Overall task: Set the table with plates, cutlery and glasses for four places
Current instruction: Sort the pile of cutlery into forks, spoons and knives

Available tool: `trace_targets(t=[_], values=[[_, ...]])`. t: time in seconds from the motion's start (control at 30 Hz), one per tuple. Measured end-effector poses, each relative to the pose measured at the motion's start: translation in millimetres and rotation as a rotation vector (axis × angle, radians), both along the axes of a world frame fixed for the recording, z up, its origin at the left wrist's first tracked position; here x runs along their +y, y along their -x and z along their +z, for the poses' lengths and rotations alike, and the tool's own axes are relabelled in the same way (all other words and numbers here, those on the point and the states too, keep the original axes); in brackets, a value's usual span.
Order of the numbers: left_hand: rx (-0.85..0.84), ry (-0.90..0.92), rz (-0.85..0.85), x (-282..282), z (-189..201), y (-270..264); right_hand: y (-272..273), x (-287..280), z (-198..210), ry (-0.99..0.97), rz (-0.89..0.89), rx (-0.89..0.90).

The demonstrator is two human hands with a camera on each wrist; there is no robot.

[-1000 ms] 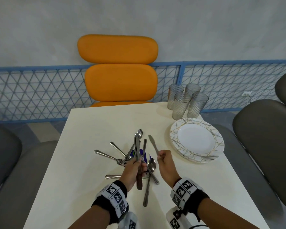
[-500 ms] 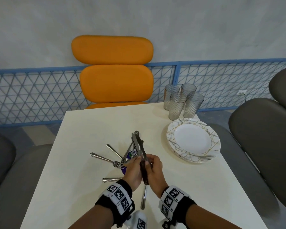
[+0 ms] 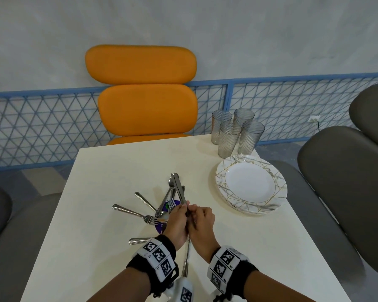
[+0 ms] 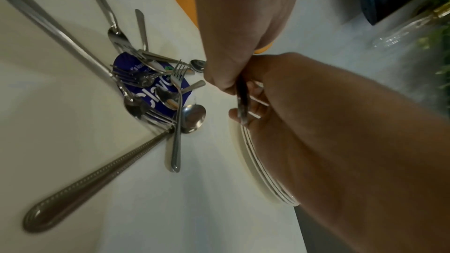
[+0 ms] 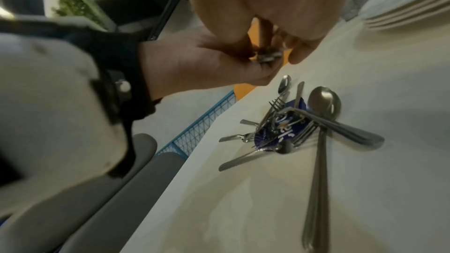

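Over the near middle of the cream table my two hands meet around a bundle of knives. The blades point up and away from me. My left hand grips the handles from the left and my right hand curls round them from the right. The left wrist view shows the knife handles pinched between both hands, and the right wrist view shows their ends. Forks and spoons lie in a loose pile left of my hands. A stack of plates and several glasses stand at the right.
The cutlery pile rests on a blue round disc. One long spoon lies between my wrists. An orange chair stands at the far side, grey chairs at the right and left. A blue mesh fence runs behind.
My right hand, which held one knife apart a second ago, has brought it to the left hand's bundle. Both hands now grip the knives together.
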State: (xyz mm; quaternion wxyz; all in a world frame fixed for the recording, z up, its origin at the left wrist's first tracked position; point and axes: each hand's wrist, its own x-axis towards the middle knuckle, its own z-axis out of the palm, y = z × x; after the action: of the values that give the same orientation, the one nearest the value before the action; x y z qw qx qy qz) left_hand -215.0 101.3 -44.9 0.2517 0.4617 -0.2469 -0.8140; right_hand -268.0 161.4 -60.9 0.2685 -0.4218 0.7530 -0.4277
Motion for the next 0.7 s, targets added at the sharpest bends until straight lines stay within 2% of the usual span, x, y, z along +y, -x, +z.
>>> trace_targets(t=[0.1,0.23,0.3,0.7], values=[[-0.067,0.056,-0.002,-3,-4,7,8,2,3,-0.017,-0.066,0.03],[-0.077,0.071,0.004,-4,-11,16,31,-4,8,-0.332,-0.055,-0.07],[-0.071,0.062,-0.005,-3,-13,22,39,-7,8,-0.429,-0.008,-0.015],[-0.104,0.055,-0.075,-23,-37,60,65,-29,7,-0.512,0.06,0.146]])
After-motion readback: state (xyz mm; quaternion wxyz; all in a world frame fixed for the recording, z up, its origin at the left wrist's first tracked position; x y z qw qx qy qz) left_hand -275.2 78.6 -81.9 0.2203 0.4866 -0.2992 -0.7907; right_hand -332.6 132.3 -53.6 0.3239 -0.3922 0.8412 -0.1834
